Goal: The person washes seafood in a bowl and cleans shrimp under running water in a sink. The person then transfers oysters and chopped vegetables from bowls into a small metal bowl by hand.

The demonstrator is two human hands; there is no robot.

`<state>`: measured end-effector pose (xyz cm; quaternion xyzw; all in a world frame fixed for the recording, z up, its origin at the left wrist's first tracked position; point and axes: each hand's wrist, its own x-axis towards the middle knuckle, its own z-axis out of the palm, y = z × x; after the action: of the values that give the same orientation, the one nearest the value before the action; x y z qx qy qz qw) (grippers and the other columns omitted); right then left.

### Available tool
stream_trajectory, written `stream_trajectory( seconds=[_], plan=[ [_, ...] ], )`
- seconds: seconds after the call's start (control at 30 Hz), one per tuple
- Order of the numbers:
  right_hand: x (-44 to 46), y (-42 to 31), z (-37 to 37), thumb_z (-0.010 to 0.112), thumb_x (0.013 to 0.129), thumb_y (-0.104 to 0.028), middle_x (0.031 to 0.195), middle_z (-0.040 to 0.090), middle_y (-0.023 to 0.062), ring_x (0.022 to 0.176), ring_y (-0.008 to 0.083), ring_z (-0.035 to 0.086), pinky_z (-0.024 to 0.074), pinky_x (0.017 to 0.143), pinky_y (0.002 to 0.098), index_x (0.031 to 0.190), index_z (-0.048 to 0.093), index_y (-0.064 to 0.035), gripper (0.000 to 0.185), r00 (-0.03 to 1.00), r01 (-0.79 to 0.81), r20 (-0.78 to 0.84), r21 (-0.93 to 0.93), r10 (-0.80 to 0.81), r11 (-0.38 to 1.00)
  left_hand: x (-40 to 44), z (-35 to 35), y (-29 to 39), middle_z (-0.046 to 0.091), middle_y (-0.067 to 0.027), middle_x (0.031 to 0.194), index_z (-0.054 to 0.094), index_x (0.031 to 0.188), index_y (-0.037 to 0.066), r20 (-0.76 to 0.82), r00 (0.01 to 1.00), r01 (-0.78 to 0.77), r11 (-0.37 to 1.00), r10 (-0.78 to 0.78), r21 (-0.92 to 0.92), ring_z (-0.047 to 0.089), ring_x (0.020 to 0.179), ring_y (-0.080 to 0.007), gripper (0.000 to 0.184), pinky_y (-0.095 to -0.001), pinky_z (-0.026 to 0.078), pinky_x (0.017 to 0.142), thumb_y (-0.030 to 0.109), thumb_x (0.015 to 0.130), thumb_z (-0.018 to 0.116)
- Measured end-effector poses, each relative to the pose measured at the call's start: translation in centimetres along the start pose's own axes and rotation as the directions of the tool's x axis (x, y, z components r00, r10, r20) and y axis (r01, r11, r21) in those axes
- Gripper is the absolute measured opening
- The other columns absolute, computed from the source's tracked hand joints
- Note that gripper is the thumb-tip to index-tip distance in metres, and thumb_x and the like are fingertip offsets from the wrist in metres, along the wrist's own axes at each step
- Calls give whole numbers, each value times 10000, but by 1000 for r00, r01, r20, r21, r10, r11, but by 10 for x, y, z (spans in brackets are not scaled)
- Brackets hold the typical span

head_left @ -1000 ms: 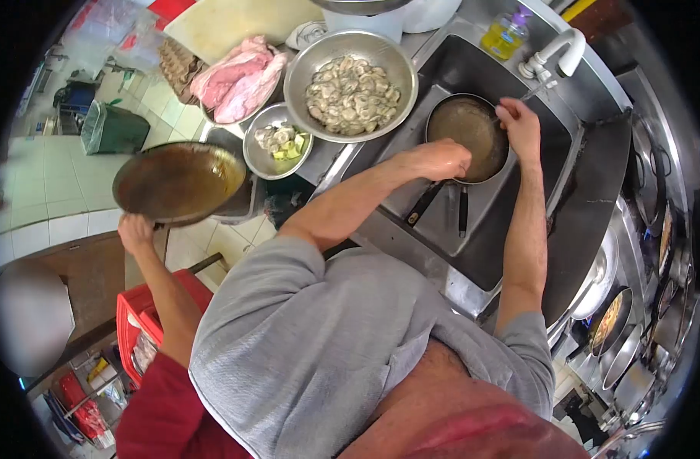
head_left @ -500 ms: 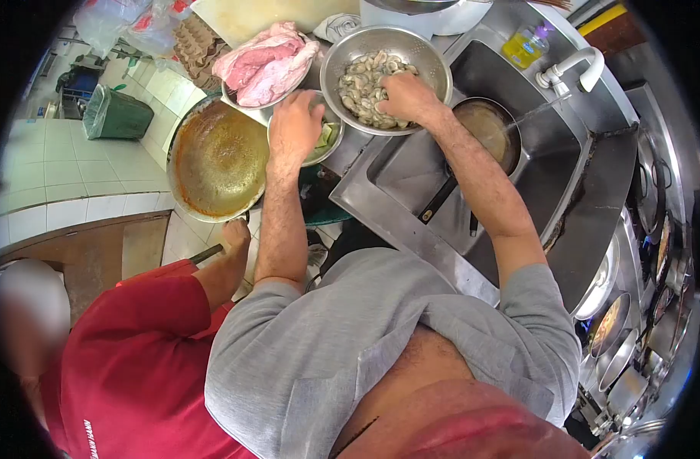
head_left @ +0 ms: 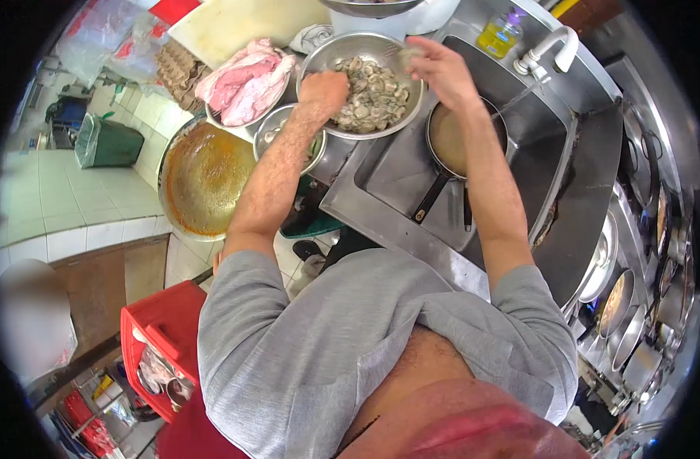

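Observation:
A metal bowl point(head_left: 401, 115) holds a pile of grey shellfish pieces point(head_left: 370, 97). At its left side my left hand point(head_left: 324, 93) is closed, its fingertips at the pieces and hard to make out. My right hand point(head_left: 444, 70) is raised at the bowl's right rim, thumb and fingers pinched on a small pale piece, somewhat blurred. A smaller bowl point(head_left: 317, 157) with green pieces sits partly behind my left forearm. In the sink, water runs from the faucet point(head_left: 552, 52) toward a pan point(head_left: 448, 141) of cloudy liquid.
Raw meat point(head_left: 246, 83) fills a bowl at the left. A large oily pan point(head_left: 207, 180) is beside my left arm, near a co-worker in red point(head_left: 201, 430). A red crate point(head_left: 162, 325) stands below. Soap point(head_left: 500, 34) is behind the sink; pans point(head_left: 616, 304) line the right.
My left hand has moved from the small bowl to the shellfish bowl. My right hand has lifted from the pieces to the right rim. The co-worker has shifted down and away.

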<state>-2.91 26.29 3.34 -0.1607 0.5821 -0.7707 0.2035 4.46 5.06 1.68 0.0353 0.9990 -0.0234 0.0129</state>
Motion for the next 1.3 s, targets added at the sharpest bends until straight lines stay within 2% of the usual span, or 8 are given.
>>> stream_trajectory(
  seconds=[0.27,0.4,0.47,0.63,0.67,0.77,1.1,1.3],
  plan=[
    [-26,24,-186,504,838,-25,849,572,129,744,237,589,509,638,316,930,505,53,121,800,222,-600,271,-16,936,14,4,-17,601,-187,832,617,782,14,-243,962,-185,950,122,-253,579,769,-346,179,-426,472,695,171,721,558],
    [-43,25,-218,445,860,-37,832,574,154,689,247,589,512,571,316,967,487,41,139,793,183,-608,302,41,936,17,-46,9,596,-179,837,600,761,-6,-419,906,-222,901,51,-371,586,710,-317,151,-393,474,673,134,708,574],
    [-46,26,-220,444,859,-28,850,579,157,683,234,590,507,567,306,999,479,37,159,802,226,-597,342,25,912,25,-66,39,599,-167,841,588,748,-19,-368,926,-216,685,-81,-695,593,688,-273,129,-346,473,658,98,693,594],
    [-60,10,-206,492,856,-70,821,593,127,636,191,586,479,524,258,972,517,26,153,824,176,-567,277,13,945,88,-53,140,584,-166,955,526,738,-32,-206,964,-230,133,170,-964,613,829,-225,99,-293,497,722,16,732,612],
    [-63,8,-206,492,856,-70,821,593,127,636,191,586,479,524,258,972,517,26,153,820,183,-573,272,6,945,100,-47,167,573,-197,923,487,771,-38,-132,962,-91,-175,238,-980,610,860,-267,101,-326,518,737,-28,745,583],
    [-74,-3,-202,536,856,-182,704,586,61,530,128,542,413,441,218,873,543,-20,163,777,112,-629,174,23,978,132,-26,229,567,-210,852,426,820,-34,-10,930,162,-433,369,-887,621,796,-302,165,-366,531,712,-58,749,573],
    [-102,-1,-230,539,838,-94,745,597,56,609,116,566,432,512,217,932,564,7,141,769,77,-638,37,-36,996,177,14,308,572,-140,922,454,1077,-51,82,877,406,-637,474,-655,577,861,-220,291,-271,500,723,-8,802,540],
    [-92,1,-220,532,855,-134,705,593,49,559,121,557,412,460,219,863,559,-4,133,802,7,-597,-18,-16,1000,171,13,306,600,-94,861,550,958,-50,55,948,193,-426,314,-884,570,671,-123,173,-212,484,585,58,823,561]
  ],
)
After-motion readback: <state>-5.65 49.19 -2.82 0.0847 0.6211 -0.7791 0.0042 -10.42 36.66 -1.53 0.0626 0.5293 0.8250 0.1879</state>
